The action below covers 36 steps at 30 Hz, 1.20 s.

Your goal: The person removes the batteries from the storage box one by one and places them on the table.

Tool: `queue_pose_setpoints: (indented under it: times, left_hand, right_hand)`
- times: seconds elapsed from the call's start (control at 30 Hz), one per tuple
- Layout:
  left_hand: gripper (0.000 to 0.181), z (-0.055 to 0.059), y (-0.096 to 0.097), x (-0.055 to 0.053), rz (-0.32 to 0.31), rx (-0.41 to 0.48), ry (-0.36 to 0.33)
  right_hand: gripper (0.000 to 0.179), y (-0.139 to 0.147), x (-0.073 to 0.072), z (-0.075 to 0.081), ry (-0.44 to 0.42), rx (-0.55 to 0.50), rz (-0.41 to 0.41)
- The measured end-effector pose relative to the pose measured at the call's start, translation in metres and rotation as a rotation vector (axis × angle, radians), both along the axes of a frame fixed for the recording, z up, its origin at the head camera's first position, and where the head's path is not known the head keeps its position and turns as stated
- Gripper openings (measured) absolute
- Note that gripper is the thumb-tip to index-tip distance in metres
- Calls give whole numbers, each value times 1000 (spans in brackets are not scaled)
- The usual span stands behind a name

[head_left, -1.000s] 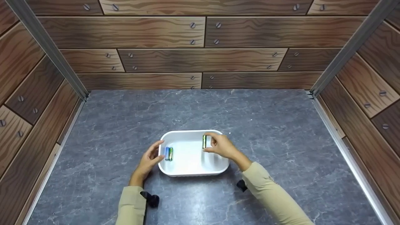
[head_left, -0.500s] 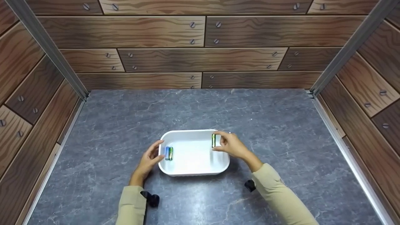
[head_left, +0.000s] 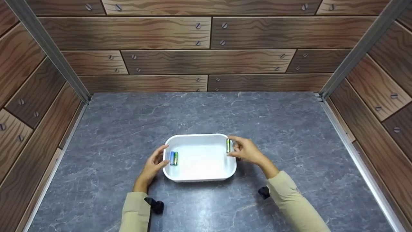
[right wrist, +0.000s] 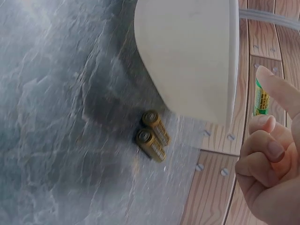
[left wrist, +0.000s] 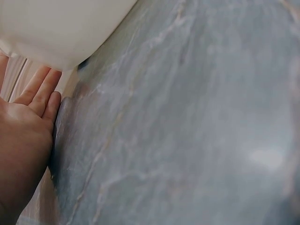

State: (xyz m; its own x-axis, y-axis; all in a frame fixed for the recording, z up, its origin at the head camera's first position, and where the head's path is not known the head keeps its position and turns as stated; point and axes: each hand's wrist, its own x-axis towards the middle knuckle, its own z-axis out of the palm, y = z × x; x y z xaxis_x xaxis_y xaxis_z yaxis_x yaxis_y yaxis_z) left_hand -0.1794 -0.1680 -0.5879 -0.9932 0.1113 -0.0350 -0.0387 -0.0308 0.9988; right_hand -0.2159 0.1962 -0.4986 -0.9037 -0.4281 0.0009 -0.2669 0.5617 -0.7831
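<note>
My right hand [head_left: 248, 151] pinches a green battery [head_left: 228, 146] between thumb and a finger, above the right end of a white plastic tub [head_left: 200, 164]. In the right wrist view the green-and-yellow battery [right wrist: 261, 99] shows upright between the fingertips, other fingers curled. At the tub's left end, my left hand [head_left: 154, 164] touches the rim with thumb and fingers spread; its fingers look fairly straight in the left wrist view. Inside the tub at the left lie a blue battery [head_left: 172, 158] and a green battery [head_left: 176, 158], side by side.
Two gold-coloured batteries [right wrist: 152, 140] lie side by side on the grey marbled table [right wrist: 61, 140], just outside the tub's right end. Wood-patterned walls [head_left: 206, 61] with metal corner posts enclose the table at the back and sides.
My right hand has carried the green battery rightward across the tub to its right rim. The left hand, the tub and the two batteries inside it have stayed put.
</note>
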Motion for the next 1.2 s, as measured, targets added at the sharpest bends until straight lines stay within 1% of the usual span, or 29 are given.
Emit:
queue_pose_setpoints:
  times: [0.1,0.23,0.43,0.7,0.87,1.0,1.2]
  left_hand:
    - [58,-1,0,0,0,1,-11]
    - [59,-1,0,-1,3,0,-21]
    - [58,0,1,-1,9,6,-6]
    - [58,-1,0,0,4,19,-14]
    - [58,-2,1,-1,-3,19,-15]
    - [58,-2,1,-1,7,15,-15]
    - [58,-1,1,0,5,-5,-5]
  right_hand:
    - [62,7,-1,-3,-24,-20,-3]
    - [60,17,-3,-8,-24,-35,-16]
    - [61,28,-3,-14,17,-13,-26]
    - [59,39,-3,-22,2,4,-38]
    - [59,45,-3,-30,-32,17,-49]
    - [58,48,-3,-36,-41,26,-45]
    - [58,52,-4,-43,-40,30,-33]
